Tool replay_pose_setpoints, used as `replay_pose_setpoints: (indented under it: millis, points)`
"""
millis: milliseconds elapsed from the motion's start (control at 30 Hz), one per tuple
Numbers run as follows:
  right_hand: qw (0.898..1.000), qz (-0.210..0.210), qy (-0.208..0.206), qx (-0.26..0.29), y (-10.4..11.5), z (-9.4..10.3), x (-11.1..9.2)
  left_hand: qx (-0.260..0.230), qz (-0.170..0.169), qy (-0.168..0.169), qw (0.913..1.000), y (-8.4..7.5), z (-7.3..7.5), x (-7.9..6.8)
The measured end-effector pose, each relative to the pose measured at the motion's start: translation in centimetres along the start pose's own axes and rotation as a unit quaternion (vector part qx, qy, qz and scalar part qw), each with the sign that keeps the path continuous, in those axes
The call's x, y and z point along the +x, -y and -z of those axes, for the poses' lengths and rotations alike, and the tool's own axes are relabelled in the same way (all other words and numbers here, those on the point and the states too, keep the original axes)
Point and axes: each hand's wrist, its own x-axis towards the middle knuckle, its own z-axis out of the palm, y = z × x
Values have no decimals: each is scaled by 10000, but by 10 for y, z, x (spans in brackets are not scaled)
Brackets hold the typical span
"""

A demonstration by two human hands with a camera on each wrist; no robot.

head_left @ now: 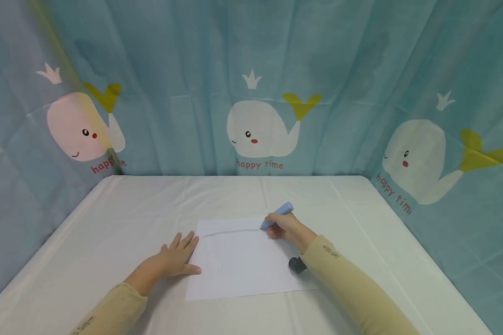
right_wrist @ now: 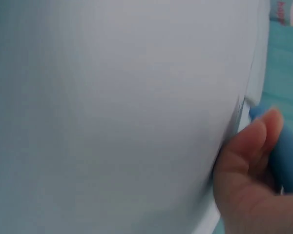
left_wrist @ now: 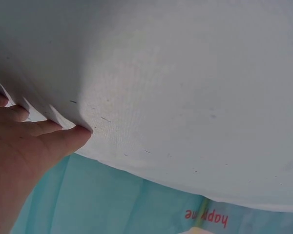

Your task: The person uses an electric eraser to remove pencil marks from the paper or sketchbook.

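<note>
A white sheet of paper [head_left: 239, 265] lies on the table, with one long, slightly curved line [head_left: 230, 231] near its far edge. My right hand [head_left: 286, 227] pinches a thick light-blue crayon [head_left: 282, 209] between thumb and fingers, its tip at the line's right end. In the right wrist view the same blue crayon [right_wrist: 285, 156] is partly hidden behind the fingers. My left hand [head_left: 177, 257] rests flat with spread fingers at the paper's left edge, the thumb over the sheet. The left wrist view shows the left hand [left_wrist: 24, 141] with its fingertips on the white surface.
A white cloth covers the table [head_left: 151, 204]. Blue-green curtains [head_left: 172, 56] printed with whales stand round its back and sides. A small black object [head_left: 296, 265] shows beside the right sleeve [head_left: 348, 279], over the paper's right part.
</note>
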Motion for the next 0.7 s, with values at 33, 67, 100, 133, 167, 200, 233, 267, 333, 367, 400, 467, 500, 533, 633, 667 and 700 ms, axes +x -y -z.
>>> replay_pose_setpoints:
  millis: [33, 67, 100, 133, 167, 200, 233, 267, 333, 367, 400, 467, 500, 533, 633, 667, 700]
  points:
    - [10000, 0, -30, 53, 0, 0, 0, 4, 16, -9, 10000, 0, 0, 0]
    - [10000, 16, -54, 64, 0, -1, 0, 2, 30, -16, 10000, -1, 0, -1]
    - [10000, 4, -49, 44, 0, -1, 0, -17, 39, -23, 10000, -1, 1, -1]
    - [10000, -26, -22, 20, 0, -2, 0, -20, 49, -28, 10000, -2, 1, -1]
    - [10000, -61, -31, 31, 0, -2, 0, -20, 55, -35, 10000, -3, 1, -1]
    - [9999, -65, -73, 83, 1, -3, 0, -14, 68, -42, 10000, -3, 1, -1]
    - [9999, -27, -116, 113, 1, -3, 0, 0, 86, -49, 10000, -3, 1, -1]
    - [9999, -28, -116, 99, 1, -3, 0, -4, 97, -53, 9999, -4, 1, -1]
    - [9999, -84, -60, 37, 1, -3, 0, -8, 97, -47, 9999, -4, 1, -1]
    - [9999, -72, -67, 34, 0, -3, 0, -6, 91, -49, 9999, -4, 1, -1]
    - [9999, -57, -100, 46, 0, -3, 0, -2, 90, -51, 9999, -3, 1, -1]
    - [9999, -55, -86, 40, 0, -3, -1, -16, 88, -52, 9999, -3, 1, -1]
    - [10000, -62, -49, 24, 0, -3, -1, -12, 88, -45, 10000, -3, 1, -1]
    - [10000, -72, -38, 52, 0, -3, -1, 2, 95, -44, 9999, -3, 0, -1]
    - [9999, -15, -56, 132, 0, -3, -2, -1, 104, -54, 9999, -2, 0, 0]
    - [9999, -19, -55, 130, -1, -3, -2, 9, 101, -52, 9999, -2, 0, 0]
    - [9999, -25, -69, 130, -1, -3, -2, -6, 98, -51, 9999, -2, 0, -1]
